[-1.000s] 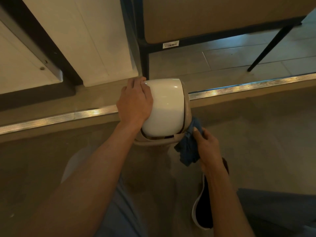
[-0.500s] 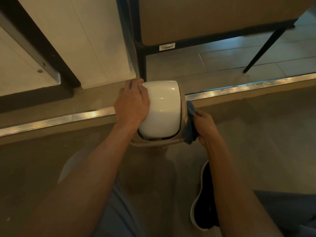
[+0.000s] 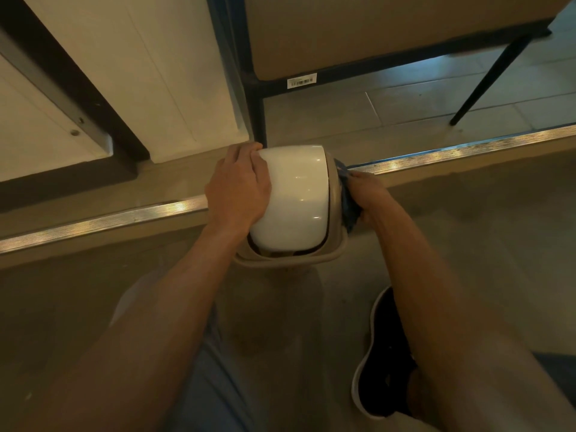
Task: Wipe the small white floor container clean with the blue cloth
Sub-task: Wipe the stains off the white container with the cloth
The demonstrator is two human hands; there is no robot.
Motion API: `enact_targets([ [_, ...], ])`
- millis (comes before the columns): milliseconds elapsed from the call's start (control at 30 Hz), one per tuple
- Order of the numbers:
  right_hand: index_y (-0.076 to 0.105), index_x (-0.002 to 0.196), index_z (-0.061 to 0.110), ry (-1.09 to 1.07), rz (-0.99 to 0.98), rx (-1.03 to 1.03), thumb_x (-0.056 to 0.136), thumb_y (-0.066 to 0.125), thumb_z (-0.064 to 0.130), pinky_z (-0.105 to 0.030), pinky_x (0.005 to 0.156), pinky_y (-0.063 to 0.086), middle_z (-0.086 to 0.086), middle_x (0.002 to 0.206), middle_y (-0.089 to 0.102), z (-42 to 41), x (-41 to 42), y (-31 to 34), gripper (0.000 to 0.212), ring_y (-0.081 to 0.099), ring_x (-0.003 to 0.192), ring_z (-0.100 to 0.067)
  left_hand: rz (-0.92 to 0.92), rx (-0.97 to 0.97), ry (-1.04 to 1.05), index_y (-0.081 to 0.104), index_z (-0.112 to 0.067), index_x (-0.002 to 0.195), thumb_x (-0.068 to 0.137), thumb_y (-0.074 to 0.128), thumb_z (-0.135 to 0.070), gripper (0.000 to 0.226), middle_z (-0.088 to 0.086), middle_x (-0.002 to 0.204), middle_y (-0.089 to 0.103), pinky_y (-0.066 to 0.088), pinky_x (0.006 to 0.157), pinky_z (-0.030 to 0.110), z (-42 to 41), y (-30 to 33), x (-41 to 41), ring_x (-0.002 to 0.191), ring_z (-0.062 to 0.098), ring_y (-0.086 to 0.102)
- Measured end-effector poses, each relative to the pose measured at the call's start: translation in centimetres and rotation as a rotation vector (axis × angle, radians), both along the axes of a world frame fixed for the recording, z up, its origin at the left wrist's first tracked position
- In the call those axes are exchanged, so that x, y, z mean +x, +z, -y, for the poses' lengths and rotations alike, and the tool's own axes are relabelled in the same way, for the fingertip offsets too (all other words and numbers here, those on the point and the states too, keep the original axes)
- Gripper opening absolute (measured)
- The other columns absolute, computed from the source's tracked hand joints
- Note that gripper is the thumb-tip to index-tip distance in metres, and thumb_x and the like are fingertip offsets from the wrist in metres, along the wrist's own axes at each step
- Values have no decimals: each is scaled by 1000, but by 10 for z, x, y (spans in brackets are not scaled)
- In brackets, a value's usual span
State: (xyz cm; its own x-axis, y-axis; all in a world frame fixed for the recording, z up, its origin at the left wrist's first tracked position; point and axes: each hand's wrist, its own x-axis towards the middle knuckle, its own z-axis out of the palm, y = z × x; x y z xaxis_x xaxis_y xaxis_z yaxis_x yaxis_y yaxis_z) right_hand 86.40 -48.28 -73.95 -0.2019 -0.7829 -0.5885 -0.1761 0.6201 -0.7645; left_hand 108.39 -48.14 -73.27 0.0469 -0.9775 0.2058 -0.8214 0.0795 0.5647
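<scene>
We note dim, warm light; cooler glow on far tiles [image 3: 436, 102]; glare spots on white container [image 3: 296, 194]; metal strip [image 3: 452, 153] glints; edges bend, foreground soft.

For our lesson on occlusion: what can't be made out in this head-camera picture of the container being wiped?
Head view only:
Inside of the white container: domed lid covers it, only a dark slit shows.
Blue cloth: mostly behind the container's rim and the right hand.
Right hand's fingers: mostly tucked behind the cloth.
Barcode label: too small to read.
</scene>
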Motion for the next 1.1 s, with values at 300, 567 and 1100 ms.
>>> enact_targets([
  [300, 62, 122, 17, -230, 155, 10, 98, 58, 32, -53, 94, 54, -11, 112, 70, -98, 7, -26, 29, 67, 104, -29, -23, 5, 46, 59, -22, 133, 105, 27, -35, 44, -1, 132, 59, 45, 93, 37, -1, 2, -2, 114, 22, 57],
  [567, 59, 127, 11, -214, 115, 30, 99, 56, 33, -39, 86, 50, -9, 111, 65, -36, 9, -5, 35, 61, 106, -27, -12, 1, 44, 58, -21, 134, 104, 27, -37, 46, 1, 135, 58, 45, 93, 37, -2, 1, -2, 114, 23, 57],
  [1100, 65, 106, 9, -226, -39, -144, 98, 60, 30, -30, 71, 49, -9, 94, 69, -116, 11, -5, 23, 66, 92, -22, -99, 12, 78, 60, -24, 131, 106, 31, -39, 42, -1, 135, 56, 40, 91, 33, -4, 4, -3, 116, 19, 56],
])
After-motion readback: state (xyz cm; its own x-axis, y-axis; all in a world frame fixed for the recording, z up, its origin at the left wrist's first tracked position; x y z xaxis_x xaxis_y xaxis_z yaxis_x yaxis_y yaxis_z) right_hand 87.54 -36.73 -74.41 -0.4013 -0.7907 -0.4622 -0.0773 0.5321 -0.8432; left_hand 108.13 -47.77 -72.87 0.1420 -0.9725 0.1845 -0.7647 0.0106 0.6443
